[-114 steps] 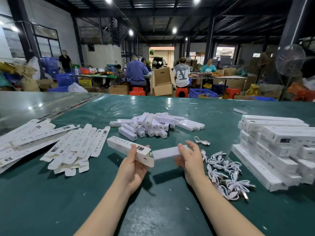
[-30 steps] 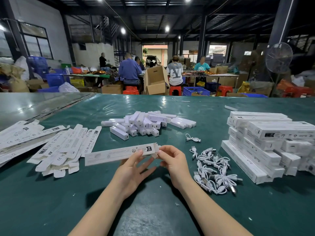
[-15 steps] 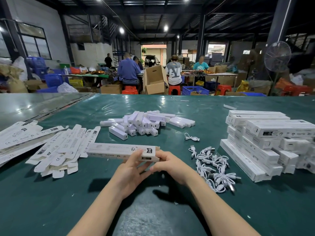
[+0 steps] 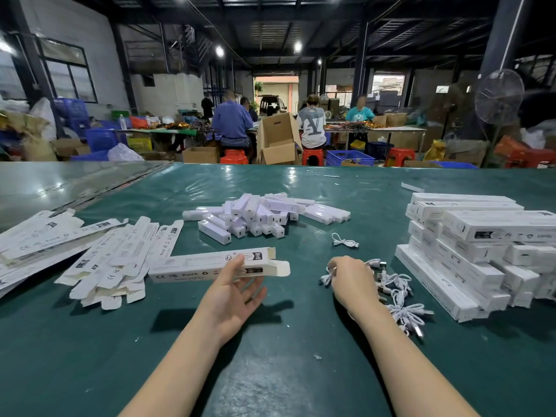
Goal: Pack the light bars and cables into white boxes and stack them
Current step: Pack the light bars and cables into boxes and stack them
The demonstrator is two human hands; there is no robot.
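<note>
The left hand [image 4: 231,291] holds a folded-up white box [image 4: 207,264] just above the green table [image 4: 75,341], near the middle of the scene. Its thumb [image 4: 239,261] lies across the box's top face and its loosely spread fingers [image 4: 255,291] reach under it, so the box is pinched between them. The box lies level and runs left to right, and the flaps [image 4: 279,267] at its right end stand open.

To the right, the right hand [image 4: 350,279] rests palm down on the left edge of the cable pile [image 4: 400,299]. Its fingers are curled in tight around a white cable [image 4: 326,278], a loop of which shows at the hand's left side.

One more coiled lead [image 4: 344,242] lies by itself just beyond that hand. The light bars [image 4: 261,215] sit in a loose heap farther back at centre. Flat box blanks [image 4: 120,260] are fanned out at left, and packed boxes [image 4: 466,257] are stacked at right.
</note>
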